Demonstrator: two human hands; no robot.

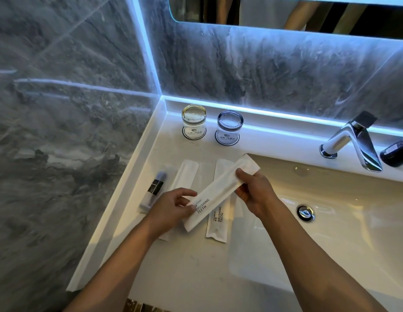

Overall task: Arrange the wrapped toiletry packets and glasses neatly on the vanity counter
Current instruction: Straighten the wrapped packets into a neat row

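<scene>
Sink basin (331,221) edge is the chief hazard: the held toothbrush packet (220,192) hangs slantwise above the counter just left of the basin, its far end poking over the basin's back-left corner. The left hand (171,210) pinches the near, printed end between thumb and fingers; the right hand (254,190) closes round the packet's upper half. If either pinch loosens while the packet is being swung into line, that far end would likely tip into the basin, and a wet bowl would spoil the paper wrap.

Left of the basin, a second toothbrush packet (218,221) lies flat on the vanity counter (191,266), partly under the held one. Setting the held packet down carelessly could nudge it askew or leave the two overlapping. Further left of the basin lie a plain white packet (187,174) and, beyond it, a clear-wrapped packet with a dark label (154,190); the left wrist passes over the near end of the white one, so a dragged forearm could shift the row.

Two upturned glasses sit on paper coasters behind the packets, well left of the basin's faucet (353,143): an amber-tinted glass (193,121) and a blue-tinted glass (229,127). A high reach toward them with the long packet in hand might knock one over.
</scene>
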